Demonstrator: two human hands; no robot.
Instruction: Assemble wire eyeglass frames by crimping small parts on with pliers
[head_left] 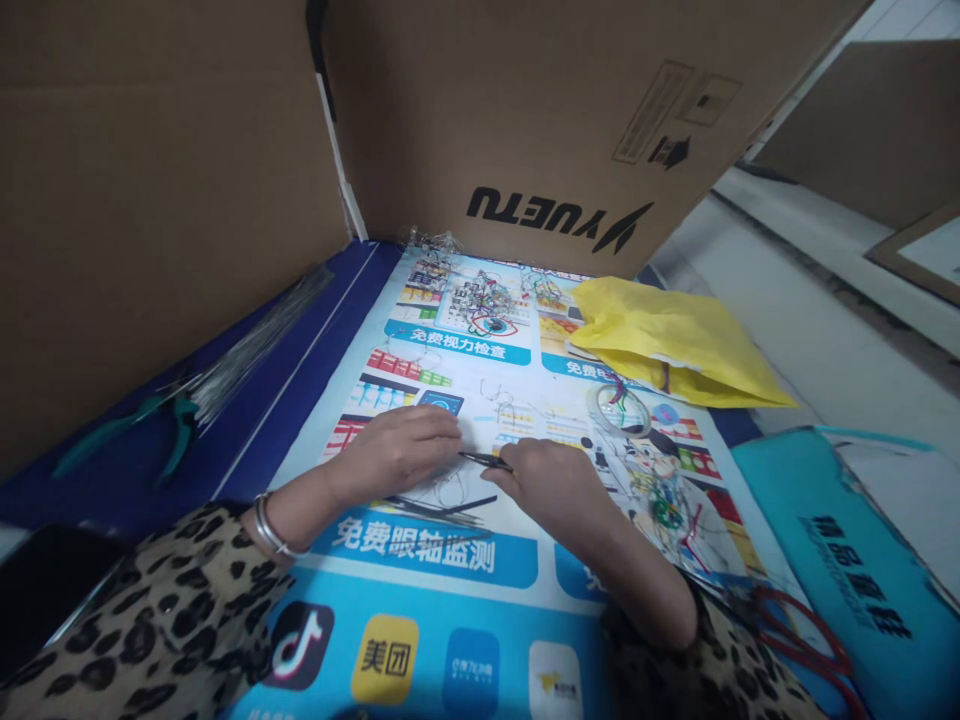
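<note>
R hand (551, 480) fingers closed round small pliers (486, 461), mid-poster (420, 555), tip pointing at L hand (397, 450). L fingers curled together at the tip; can't tell if they pinch wire. Prob best: L pinch tight beside jaws, wrists planted, clear of loose wires (442, 508) just below.

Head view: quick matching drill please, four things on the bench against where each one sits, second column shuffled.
Things:
1. pliers
2. yellow bag
3. bracelet
4. thin dark tool

Places:
A. in the grip of the right hand, tip toward the left hand
B. on the blue surface, far left, beside the wire bundle
C. around the left wrist
D. on the poster, beyond the right hand

Pairs: 1-B, 2-D, 3-C, 4-A.
</note>
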